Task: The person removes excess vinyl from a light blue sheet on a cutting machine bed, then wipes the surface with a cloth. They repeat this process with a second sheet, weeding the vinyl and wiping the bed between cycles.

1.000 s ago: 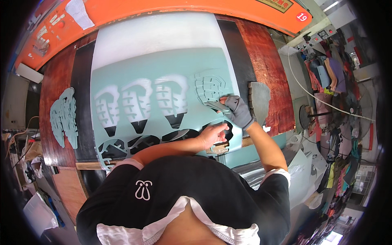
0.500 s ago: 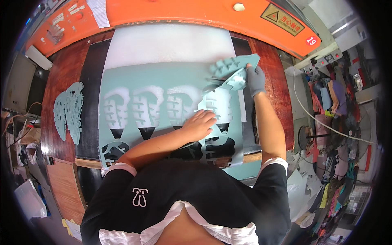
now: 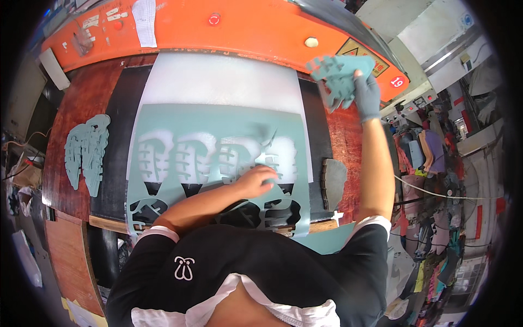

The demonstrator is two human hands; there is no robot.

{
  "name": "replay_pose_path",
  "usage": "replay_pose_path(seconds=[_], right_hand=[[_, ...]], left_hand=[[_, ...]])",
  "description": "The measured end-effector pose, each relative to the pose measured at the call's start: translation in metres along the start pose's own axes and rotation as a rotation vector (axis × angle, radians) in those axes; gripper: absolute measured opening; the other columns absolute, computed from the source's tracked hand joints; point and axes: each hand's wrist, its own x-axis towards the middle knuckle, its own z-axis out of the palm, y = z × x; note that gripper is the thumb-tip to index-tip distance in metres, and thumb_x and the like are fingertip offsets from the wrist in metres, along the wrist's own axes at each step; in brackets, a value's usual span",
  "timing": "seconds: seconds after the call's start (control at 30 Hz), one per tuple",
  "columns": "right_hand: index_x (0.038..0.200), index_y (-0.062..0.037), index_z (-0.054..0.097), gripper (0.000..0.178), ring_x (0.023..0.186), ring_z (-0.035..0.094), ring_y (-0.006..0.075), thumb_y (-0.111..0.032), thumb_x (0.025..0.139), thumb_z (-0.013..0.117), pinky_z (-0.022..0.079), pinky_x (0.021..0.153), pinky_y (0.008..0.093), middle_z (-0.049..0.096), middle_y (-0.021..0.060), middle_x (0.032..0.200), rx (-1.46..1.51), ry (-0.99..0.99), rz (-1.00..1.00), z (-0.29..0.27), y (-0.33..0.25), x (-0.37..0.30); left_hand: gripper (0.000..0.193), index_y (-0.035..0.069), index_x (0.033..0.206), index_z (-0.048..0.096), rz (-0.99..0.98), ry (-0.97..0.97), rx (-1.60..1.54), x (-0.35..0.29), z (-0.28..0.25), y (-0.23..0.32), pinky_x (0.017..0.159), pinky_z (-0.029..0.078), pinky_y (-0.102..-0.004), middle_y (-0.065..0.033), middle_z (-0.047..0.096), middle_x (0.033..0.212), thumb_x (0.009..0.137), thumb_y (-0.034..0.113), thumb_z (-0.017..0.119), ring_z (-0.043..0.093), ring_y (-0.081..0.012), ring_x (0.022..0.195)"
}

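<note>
A pale green sheet (image 3: 218, 115) with several cut-out shapes lies on the bench. On its right part rests my bare left hand (image 3: 258, 181), fingers loosely bent beside a cut-out and holding nothing I can see. Up at the right, my right hand (image 3: 367, 98), in a grey glove, grips several notched green cut pieces (image 3: 348, 68), the thumb on top. They are raised in front of the orange machine beam. A blurred dark patch hovers over the sheet's right part; I cannot make it out.
A pile of green cut pieces (image 3: 87, 155) lies on the left of the bench. Under the sheet is a white board (image 3: 218, 79). A grey curved block (image 3: 334, 184) stands at the right. The orange machine beam (image 3: 261, 32) spans the back; coloured scraps (image 3: 430, 147) hang far right.
My right hand has lifted the green cut pieces up and to the right, away from the sheet. My left hand has drawn its fingers in slightly. The grey block now shows. The view has shifted.
</note>
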Motion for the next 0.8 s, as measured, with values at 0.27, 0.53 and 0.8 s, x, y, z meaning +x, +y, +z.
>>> replay_pose_path(seconds=[0.27, 0.53, 0.8], right_hand=[[0.11, -0.0015, 0.058, 0.028, 0.083, 0.053, 0.0076, -0.023, 0.092, 0.053, 0.046, 0.073, 0.0258, 0.06, 0.0, 0.092, 0.123, -0.532, 0.165, 0.051, -0.032, -0.142], [0.12, -0.0007, 0.048, 0.035, 0.088, 0.051, 0.0131, -0.016, 0.089, 0.053, 0.043, 0.077, 0.0286, 0.056, 0.0046, 0.103, 0.131, -0.663, 0.08, 0.098, -0.057, -0.226], [0.122, 0.0012, 0.047, 0.035, 0.088, 0.052, 0.0106, -0.012, 0.089, 0.05, 0.044, 0.075, 0.0254, 0.057, 0.0045, 0.103, 0.17, -0.859, 0.141, 0.158, -0.079, -0.22]], left_hand=[[0.052, 0.002, 0.118, 0.052, 0.346, 0.715, 0.411, 0.028, -0.087, 0.101, 0.091, 0.043, -0.0374, -0.0177, 0.057, 0.113, 0.075, 0.02, 0.073, 0.056, -0.0318, 0.104], [0.035, 0.003, 0.098, 0.062, -0.005, 0.576, 0.074, -0.033, -0.093, 0.106, 0.07, 0.049, -0.0321, -0.0135, 0.065, 0.086, 0.077, 0.029, 0.072, 0.063, -0.0184, 0.078], [0.04, 0.002, 0.106, 0.057, -0.261, 0.64, 0.02, -0.095, -0.132, 0.097, 0.075, 0.048, -0.0353, -0.0168, 0.064, 0.094, 0.088, 0.038, 0.058, 0.063, -0.0243, 0.085]])
